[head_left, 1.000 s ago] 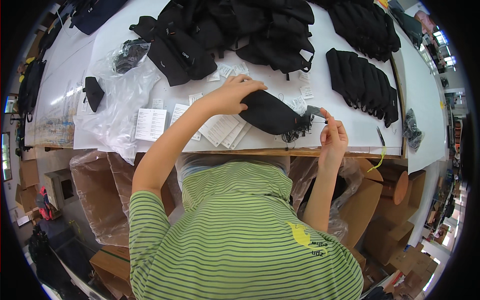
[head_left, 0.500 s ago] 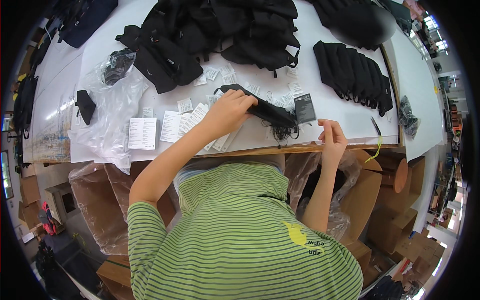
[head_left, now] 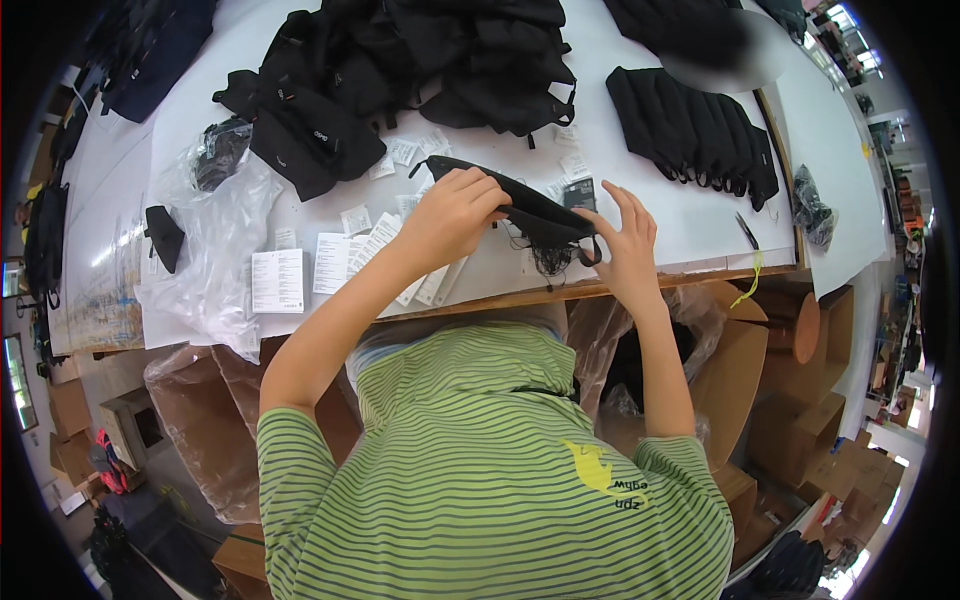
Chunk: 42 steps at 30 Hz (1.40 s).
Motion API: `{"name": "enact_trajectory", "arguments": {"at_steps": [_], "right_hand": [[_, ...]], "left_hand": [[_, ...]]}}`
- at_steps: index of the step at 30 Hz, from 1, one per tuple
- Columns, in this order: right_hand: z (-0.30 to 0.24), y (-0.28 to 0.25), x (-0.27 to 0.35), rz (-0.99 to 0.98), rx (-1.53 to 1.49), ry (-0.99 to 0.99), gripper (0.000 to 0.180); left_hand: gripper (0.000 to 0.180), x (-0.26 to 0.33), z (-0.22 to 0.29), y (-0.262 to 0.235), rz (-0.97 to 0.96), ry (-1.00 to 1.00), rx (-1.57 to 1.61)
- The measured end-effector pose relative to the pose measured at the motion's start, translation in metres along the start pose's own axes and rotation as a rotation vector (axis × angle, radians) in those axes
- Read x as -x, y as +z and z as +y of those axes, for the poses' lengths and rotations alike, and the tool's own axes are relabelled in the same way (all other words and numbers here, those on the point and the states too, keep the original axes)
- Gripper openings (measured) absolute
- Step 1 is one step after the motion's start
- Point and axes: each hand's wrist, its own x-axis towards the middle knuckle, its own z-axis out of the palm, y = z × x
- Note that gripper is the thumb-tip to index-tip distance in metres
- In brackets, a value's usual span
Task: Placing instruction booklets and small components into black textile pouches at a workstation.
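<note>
A slim black fabric pouch (head_left: pixel 540 208) is held slanted above the near edge of the table. My left hand (head_left: pixel 455 215) is closed on its left part, thumb and fingers pinching the upper edge. At the pouch's right end is my right hand (head_left: pixel 625 250), its fingers spread upward and its thumb against the fabric, beside a small black loop. Thin black cords (head_left: pixel 550 258) hang in a tangle under the pouch. Behind its right end lies a black printed card tag (head_left: pixel 579 194). White printed cards (head_left: pixel 372 250) lie fanned out left of the cords.
Black bags (head_left: pixel 330 110) are heaped at the far middle. A row of folded black pouches (head_left: pixel 690 135) lies far right. Clear plastic bags (head_left: pixel 215 240) and a small black piece (head_left: pixel 163 238) sit left. Snips (head_left: pixel 747 232) rest near the right edge. Cardboard boxes (head_left: pixel 735 360) stand below.
My right hand has moved up and left to the pouch's right end, its fingers spreading. The left hand keeps its hold on the pouch. The view has shifted slightly.
</note>
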Motion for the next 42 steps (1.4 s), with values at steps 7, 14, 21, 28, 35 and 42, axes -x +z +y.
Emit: {"name": "enact_trajectory", "arguments": {"at_steps": [7,14,21,28,35,42], "right_hand": [[0.023,-0.017,-0.015,0.397,-0.693,0.135,0.014],[0.026,-0.046,0.000,-0.006,-1.942,0.453,0.024],[0.015,-0.061,0.013,-0.121,-1.371,0.411,0.030],[0.041,-0.031,0.000,0.560,-2.106,0.699,0.015],[0.003,0.036,-0.014,0.240,-2.762,0.629,0.022],[-0.022,0.040,0.000,0.255,-2.533,1.012,0.030]], "left_hand": [[0.020,-0.014,0.008,-0.038,0.157,-0.087,-0.034],[0.019,0.001,-0.001,-0.064,0.141,-0.162,-0.115],[0.018,0.017,-0.008,-0.081,0.159,-0.204,-0.144],[0.019,0.029,0.033,-0.070,-0.043,-0.198,-0.026],[0.018,0.038,0.065,-0.047,-0.144,-0.126,0.089],[0.017,0.045,0.066,-0.052,-0.083,-0.182,0.026]]}}
